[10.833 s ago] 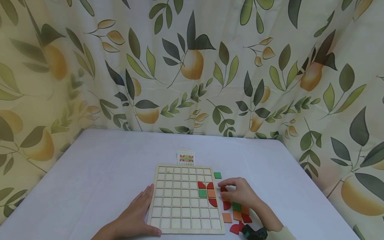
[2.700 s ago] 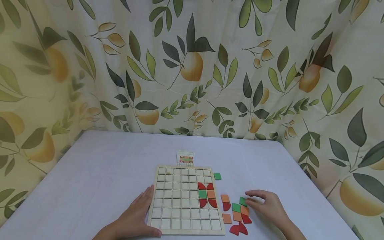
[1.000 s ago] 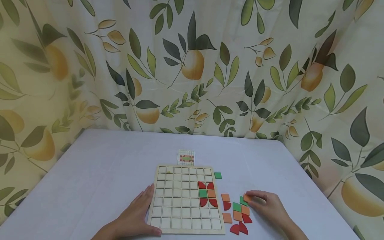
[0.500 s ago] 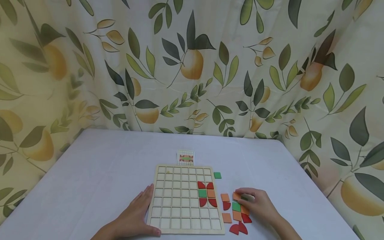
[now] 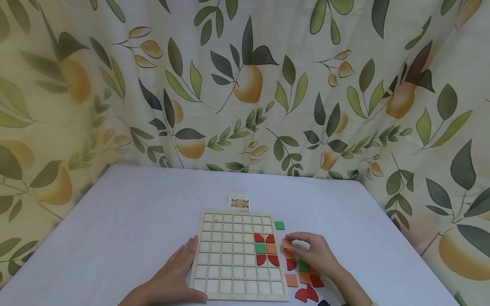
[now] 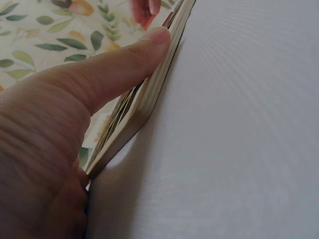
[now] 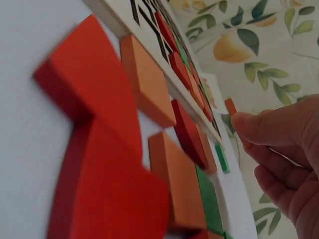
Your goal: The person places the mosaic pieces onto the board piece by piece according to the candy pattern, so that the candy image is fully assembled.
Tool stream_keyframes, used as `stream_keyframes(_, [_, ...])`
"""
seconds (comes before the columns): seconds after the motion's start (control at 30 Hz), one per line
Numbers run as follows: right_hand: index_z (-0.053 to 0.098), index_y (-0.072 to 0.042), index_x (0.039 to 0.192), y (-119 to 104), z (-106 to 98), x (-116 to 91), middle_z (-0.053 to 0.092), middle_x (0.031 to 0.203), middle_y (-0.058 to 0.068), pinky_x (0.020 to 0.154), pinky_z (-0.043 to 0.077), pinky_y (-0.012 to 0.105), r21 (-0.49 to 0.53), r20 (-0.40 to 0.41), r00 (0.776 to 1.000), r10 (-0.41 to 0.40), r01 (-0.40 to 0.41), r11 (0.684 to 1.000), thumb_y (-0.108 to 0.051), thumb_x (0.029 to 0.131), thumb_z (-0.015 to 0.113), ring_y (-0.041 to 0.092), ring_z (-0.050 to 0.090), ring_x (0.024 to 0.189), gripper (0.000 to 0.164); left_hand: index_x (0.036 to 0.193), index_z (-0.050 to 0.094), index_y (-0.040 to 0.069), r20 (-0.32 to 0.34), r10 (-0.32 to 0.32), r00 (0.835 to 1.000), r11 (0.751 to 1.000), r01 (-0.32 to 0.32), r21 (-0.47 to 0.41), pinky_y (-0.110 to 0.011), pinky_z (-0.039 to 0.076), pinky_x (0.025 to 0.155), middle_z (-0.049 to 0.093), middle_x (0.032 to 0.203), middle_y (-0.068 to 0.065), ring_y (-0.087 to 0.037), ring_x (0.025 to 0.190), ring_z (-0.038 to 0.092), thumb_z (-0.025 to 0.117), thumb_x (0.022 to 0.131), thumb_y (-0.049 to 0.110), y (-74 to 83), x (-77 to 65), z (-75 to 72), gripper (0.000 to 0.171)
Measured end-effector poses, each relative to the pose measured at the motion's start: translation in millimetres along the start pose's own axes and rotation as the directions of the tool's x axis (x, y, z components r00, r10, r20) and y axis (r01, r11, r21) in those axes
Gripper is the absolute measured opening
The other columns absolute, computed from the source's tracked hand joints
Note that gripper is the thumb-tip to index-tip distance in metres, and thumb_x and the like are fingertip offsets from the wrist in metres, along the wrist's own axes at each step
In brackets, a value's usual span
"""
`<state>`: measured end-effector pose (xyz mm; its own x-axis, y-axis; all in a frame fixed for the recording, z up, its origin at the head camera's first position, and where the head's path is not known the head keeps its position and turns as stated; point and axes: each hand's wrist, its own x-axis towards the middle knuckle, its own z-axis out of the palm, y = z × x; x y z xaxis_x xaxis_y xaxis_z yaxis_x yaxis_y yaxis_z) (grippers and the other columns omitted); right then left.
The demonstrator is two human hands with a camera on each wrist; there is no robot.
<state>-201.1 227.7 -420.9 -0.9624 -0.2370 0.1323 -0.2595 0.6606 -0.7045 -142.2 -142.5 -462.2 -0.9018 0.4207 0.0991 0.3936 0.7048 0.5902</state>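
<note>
My right hand [image 5: 315, 253] pinches an orange square tile [image 5: 286, 243] between thumb and fingers, just off the right edge of the gridded wooden board [image 5: 222, 272]. That tile shows edge-on in the right wrist view, raised above the loose tiles. On the board, red quarter-circles [image 5: 261, 259] sit above and below a green square [image 5: 260, 248] and an orange square [image 5: 271, 248]. My left hand [image 5: 170, 274] lies along the board's left side with straight fingers. Its thumb [image 6: 134, 57] rests over the rim at the near corner in the left wrist view.
Loose tiles lie right of the board: orange squares [image 5: 292, 280], a green square [image 5: 304, 266] and red quarter-circles [image 5: 301, 295]. A single green square [image 5: 280, 225] sits near the upper right corner. Behind the board stands a pattern card [image 5: 239, 202]. A printed curtain [image 5: 245, 127] hangs beyond the white table.
Since 10.8 seconds ago, a second lower red quarter-circle has appeared on the board. In the last second my right hand has carried the orange tile left toward the board. My left hand stays put.
</note>
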Motion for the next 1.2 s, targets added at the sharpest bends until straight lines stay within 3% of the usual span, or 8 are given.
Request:
stream_keyframes(0.17, [0.071, -0.01, 0.102, -6, 7, 6, 0.067, 0.1, -0.003, 0.087, 0.047, 0.046, 0.03, 0.013, 1.0, -0.01, 0.01, 0.999, -0.013, 0.076, 0.075, 0.022, 0.058, 0.101, 0.027, 0.145, 0.007, -0.004, 0.011, 0.0, 1.0, 1.0, 0.001, -0.014, -0.009, -0.012, 0.099, 0.009, 0.151, -0.018, -0.028, 0.137, 0.008, 0.066, 0.058, 0.074, 2.2, -0.1, -2.0, 0.131])
stream_keyframes(0.3, [0.071, -0.01, 0.103, -8, 12, 9, 0.067, 0.1, -0.003, 0.087, 0.046, 0.046, 0.053, 0.024, 1.0, -0.014, 0.013, 0.998, -0.015, 0.076, 0.075, 0.022, 0.058, 0.102, 0.027, 0.145, 0.007, -0.005, 0.025, -0.002, 1.0, 0.999, 0.003, -0.041, -0.029, -0.002, 0.108, 0.009, 0.151, -0.019, -0.03, 0.137, 0.007, 0.068, 0.059, 0.071, 5.6, -0.4, -4.4, 0.13])
stream_keyframes(0.43, [0.071, -0.011, 0.102, -10, 16, 13, 0.067, 0.1, -0.003, 0.088, 0.046, 0.045, 0.068, 0.032, 0.999, -0.036, 0.034, 0.997, -0.018, 0.076, 0.076, 0.022, 0.058, 0.103, 0.028, 0.144, 0.006, -0.005, 0.033, -0.009, 0.999, 0.999, 0.01, -0.046, -0.043, 0.006, 0.106, 0.008, 0.151, -0.02, -0.031, 0.137, 0.007, 0.068, 0.059, 0.07, 7.5, -0.7, -5.9, 0.129])
stream_keyframes(0.6, [0.071, -0.01, 0.103, -13, 19, 17, 0.067, 0.1, -0.003, 0.087, 0.046, 0.045, 0.08, 0.045, 0.996, -0.082, 0.078, 0.994, -0.019, 0.077, 0.075, 0.021, 0.058, 0.102, 0.028, 0.144, 0.008, -0.006, 0.025, 0.003, 1.0, 0.999, -0.002, -0.034, -0.038, 0.004, 0.105, 0.009, 0.151, -0.019, -0.03, 0.137, 0.008, 0.067, 0.059, 0.071, 6.6, -0.7, -5.8, 0.129])
stream_keyframes(0.77, [0.071, -0.009, 0.103, -15, 22, 21, 0.067, 0.1, -0.003, 0.087, 0.046, 0.045, 0.079, 0.044, 0.988, -0.149, 0.145, 0.986, -0.019, 0.077, 0.074, 0.02, 0.059, 0.101, 0.028, 0.144, 0.008, -0.005, 0.017, 0.002, 1.0, 1.0, -0.001, -0.024, -0.042, 0.007, 0.106, 0.009, 0.151, -0.019, -0.03, 0.137, 0.008, 0.067, 0.058, 0.072, 5.8, -0.8, -5.1, 0.13])
stream_keyframes(0.87, [0.071, -0.009, 0.102, -17, 25, 25, 0.068, 0.1, -0.003, 0.088, 0.046, 0.046, 0.082, 0.045, 0.984, -0.174, 0.17, 0.982, -0.019, 0.077, 0.074, 0.02, 0.059, 0.101, 0.027, 0.145, 0.008, -0.004, 0.017, -0.01, 1.0, 1.0, 0.011, -0.026, -0.031, 0.0, 0.109, 0.009, 0.151, -0.018, -0.029, 0.137, 0.008, 0.067, 0.058, 0.072, 5.8, -0.9, -4.7, 0.13])
stream_keyframes(1.03, [0.072, -0.01, 0.102, -21, 29, 29, 0.067, 0.101, -0.004, 0.089, 0.044, 0.047, 0.07, 0.056, 0.983, -0.173, 0.169, 0.983, -0.017, 0.078, 0.074, 0.02, 0.059, 0.102, 0.026, 0.145, 0.009, -0.005, 0.015, -0.011, 1.0, 1.0, 0.011, -0.016, -0.008, -0.011, 0.099, 0.01, 0.151, -0.017, -0.028, 0.137, 0.008, 0.066, 0.057, 0.073, 5.4, -0.4, -4.5, 0.131])
stream_keyframes(1.2, [0.071, -0.01, 0.102, -21, 32, 31, 0.067, 0.101, -0.005, 0.089, 0.044, 0.047, 0.074, 0.063, 0.981, -0.184, 0.18, 0.981, -0.015, 0.078, 0.074, 0.019, 0.058, 0.101, 0.025, 0.145, 0.008, -0.005, 0.023, -0.011, 1.0, 1.0, 0.011, -0.014, -0.017, -0.007, 0.104, 0.01, 0.151, -0.017, -0.028, 0.138, 0.008, 0.066, 0.057, 0.074, 4.1, -0.2, -3.7, 0.131])
